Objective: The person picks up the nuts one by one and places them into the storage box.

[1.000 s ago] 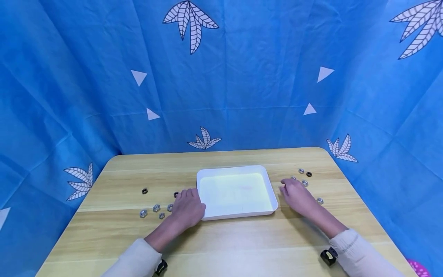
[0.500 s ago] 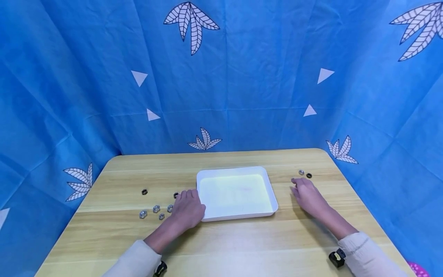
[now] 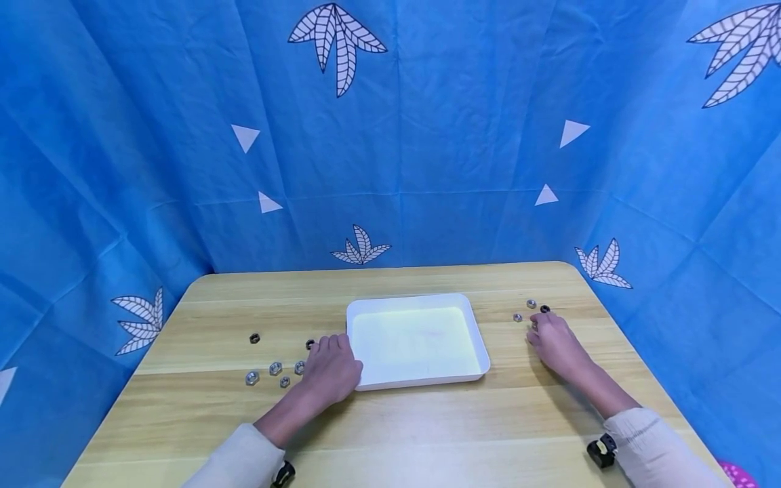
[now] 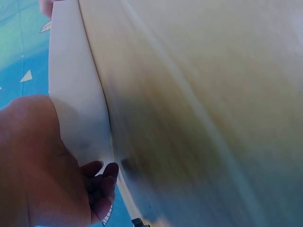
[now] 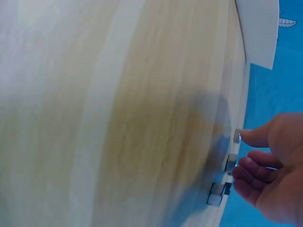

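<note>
In the head view a shallow white tray [image 3: 417,381] lies mid-table. My left hand [image 3: 331,369] grips its left side, thumb at the near corner and fingers along the wall; the left wrist view shows this left hand [image 4: 42,161] with fingers curled by the tray's end [image 4: 75,71]. Over the small nuts on the right reaches my right hand [image 3: 555,346]. A silver nut [image 3: 535,326] shows between its thumb and forefinger. In the right wrist view the right hand [image 5: 279,165] has thumb and fingers apart, fingertips close to a silver nut [image 5: 231,163].
Beside the right hand lie two silver nuts, one farther back [image 3: 531,303] and one nearer the tray [image 3: 517,317], and a black nut [image 3: 545,309]. Left of the tray are several silver nuts [image 3: 276,368] and a black nut [image 3: 254,338]. A blue curtain [image 3: 396,135] hangs behind the table.
My right hand has moved rightward, away from the tray, uncovering one silver nut and reaching another. My left hand and the tray have stayed put.
</note>
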Available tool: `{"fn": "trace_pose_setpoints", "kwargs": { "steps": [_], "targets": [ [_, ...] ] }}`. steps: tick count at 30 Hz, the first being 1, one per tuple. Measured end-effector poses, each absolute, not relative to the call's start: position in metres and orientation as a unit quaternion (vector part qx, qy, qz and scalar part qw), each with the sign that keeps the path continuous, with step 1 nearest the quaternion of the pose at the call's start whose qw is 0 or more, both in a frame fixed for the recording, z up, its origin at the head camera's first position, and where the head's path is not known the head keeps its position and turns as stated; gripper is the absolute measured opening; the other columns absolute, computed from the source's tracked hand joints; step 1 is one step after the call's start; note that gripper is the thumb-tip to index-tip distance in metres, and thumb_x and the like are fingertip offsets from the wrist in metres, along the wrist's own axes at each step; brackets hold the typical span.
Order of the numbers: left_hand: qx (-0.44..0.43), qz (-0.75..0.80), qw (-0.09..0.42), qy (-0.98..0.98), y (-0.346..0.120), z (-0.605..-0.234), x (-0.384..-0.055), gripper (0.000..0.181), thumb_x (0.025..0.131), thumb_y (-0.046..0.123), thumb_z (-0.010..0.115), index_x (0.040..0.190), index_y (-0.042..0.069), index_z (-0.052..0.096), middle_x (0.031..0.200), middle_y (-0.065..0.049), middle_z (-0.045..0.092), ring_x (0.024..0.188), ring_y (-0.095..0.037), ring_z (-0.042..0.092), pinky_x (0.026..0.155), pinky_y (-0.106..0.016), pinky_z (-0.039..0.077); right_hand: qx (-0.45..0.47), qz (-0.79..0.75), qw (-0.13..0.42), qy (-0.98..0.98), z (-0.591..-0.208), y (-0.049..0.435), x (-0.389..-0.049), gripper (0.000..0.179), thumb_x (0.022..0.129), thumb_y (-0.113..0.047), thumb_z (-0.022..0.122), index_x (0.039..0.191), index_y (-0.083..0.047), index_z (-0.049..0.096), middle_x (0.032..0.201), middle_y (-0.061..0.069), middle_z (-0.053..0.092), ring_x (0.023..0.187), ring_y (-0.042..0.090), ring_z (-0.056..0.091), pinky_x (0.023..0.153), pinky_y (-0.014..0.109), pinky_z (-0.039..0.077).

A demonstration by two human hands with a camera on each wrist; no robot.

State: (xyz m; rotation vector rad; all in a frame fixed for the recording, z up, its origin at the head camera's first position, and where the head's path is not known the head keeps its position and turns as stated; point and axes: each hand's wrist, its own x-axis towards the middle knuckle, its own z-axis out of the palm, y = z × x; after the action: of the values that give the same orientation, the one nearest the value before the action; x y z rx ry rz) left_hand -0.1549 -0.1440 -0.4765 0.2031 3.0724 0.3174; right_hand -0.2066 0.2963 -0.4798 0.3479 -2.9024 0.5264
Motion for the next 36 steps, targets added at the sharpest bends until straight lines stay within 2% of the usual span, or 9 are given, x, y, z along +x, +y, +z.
{"fn": "trace_pose_setpoints", "kwargs": {
  "steps": [15, 24, 29, 36],
  "targets": [
    [0.062, 0.106, 0.023, 0.992, -0.143, -0.476, -0.154, 0.035, 0.099, 0.027, 0.053, 0.110, -0.005, 0.051, 0.095, -0.014, 0.049, 0.093, -0.031, 0.044, 0.089, -0.047, 0.038, 0.085, 0.197, 0.099, -0.972, -0.492, 0.314, -0.220, 0.043, 0.090, -0.008, 0.074, 0.118, 0.023, 0.062, 0.114, 0.041, 0.063, 0.106, 0.055, 0.063, 0.092, 0.062, 0.054],
    [0.057, 0.110, 0.030, 0.992, -0.143, -0.475, -0.154, 0.036, 0.099, 0.028, 0.053, 0.112, -0.005, 0.051, 0.097, -0.014, 0.050, 0.095, -0.031, 0.044, 0.090, -0.047, 0.037, 0.058, 0.235, 0.034, -0.970, -0.495, 0.322, -0.228, 0.046, 0.096, -0.013, 0.069, 0.124, 0.023, 0.058, 0.116, 0.043, 0.061, 0.110, 0.056, 0.060, 0.097, 0.064, 0.050],
    [0.061, 0.103, 0.028, 0.992, -0.142, -0.475, -0.155, 0.037, 0.099, 0.029, 0.053, 0.112, -0.005, 0.051, 0.098, -0.015, 0.051, 0.095, -0.032, 0.044, 0.091, -0.048, 0.038, 0.023, 0.285, -0.020, -0.958, -0.493, 0.329, -0.231, 0.051, 0.099, -0.017, 0.066, 0.132, 0.020, 0.053, 0.116, 0.036, 0.063, 0.109, 0.049, 0.062, 0.095, 0.059, 0.051],
    [0.064, 0.102, 0.024, 0.992, -0.142, -0.476, -0.154, 0.034, 0.099, 0.029, 0.052, 0.109, -0.004, 0.051, 0.096, -0.014, 0.050, 0.095, -0.032, 0.044, 0.091, -0.048, 0.037, 0.005, 0.319, -0.041, -0.947, -0.494, 0.332, -0.232, 0.050, 0.100, -0.018, 0.065, 0.134, 0.017, 0.052, 0.110, 0.024, 0.061, 0.101, 0.035, 0.059, 0.088, 0.046, 0.049]
  ]
}}
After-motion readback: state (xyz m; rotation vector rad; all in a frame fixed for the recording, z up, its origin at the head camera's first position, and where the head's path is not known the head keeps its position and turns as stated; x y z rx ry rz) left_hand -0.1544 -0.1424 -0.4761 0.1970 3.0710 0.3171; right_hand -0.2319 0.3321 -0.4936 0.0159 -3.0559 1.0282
